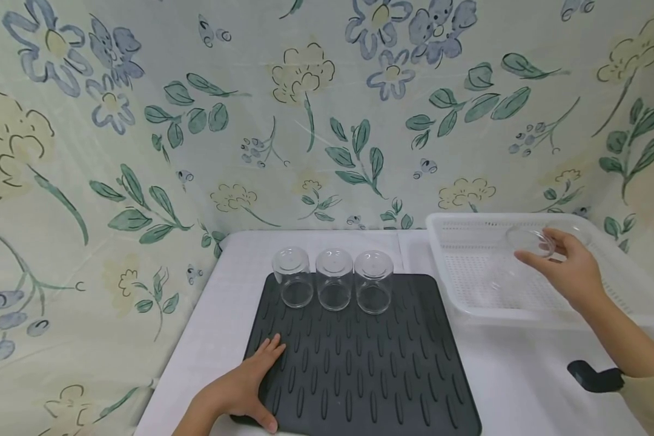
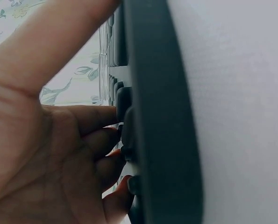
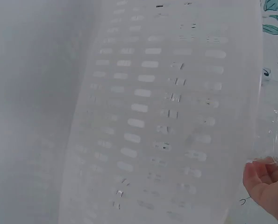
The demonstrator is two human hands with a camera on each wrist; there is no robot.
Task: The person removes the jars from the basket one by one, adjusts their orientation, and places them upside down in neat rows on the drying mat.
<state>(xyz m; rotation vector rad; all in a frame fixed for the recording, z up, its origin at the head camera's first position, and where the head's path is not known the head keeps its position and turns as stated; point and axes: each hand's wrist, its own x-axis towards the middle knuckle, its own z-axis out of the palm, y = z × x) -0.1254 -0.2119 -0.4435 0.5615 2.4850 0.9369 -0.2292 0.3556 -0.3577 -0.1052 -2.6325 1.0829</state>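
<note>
My right hand (image 1: 574, 269) grips a clear drinking glass (image 1: 525, 241) by its rim, over the white plastic basket (image 1: 440, 266). In the right wrist view the glass (image 3: 275, 123) shows at the right edge, beyond the basket's slotted wall (image 3: 143, 93). My left hand (image 1: 245, 384) rests on the left front edge of a black ridged drying mat (image 1: 360, 369), fingers spread on top and thumb by the near edge. Upside down along the mat's far edge stand three clear glasses: left (image 1: 292, 278), middle (image 1: 335, 280) and right (image 1: 373, 283).
The basket stands right of the mat on a white-covered table (image 1: 207, 315). Faint glass outlines show inside it, hard to make out. A floral curtain (image 1: 305, 121) hangs behind and at both sides. A black strap (image 1: 594, 376) sits at my right wrist.
</note>
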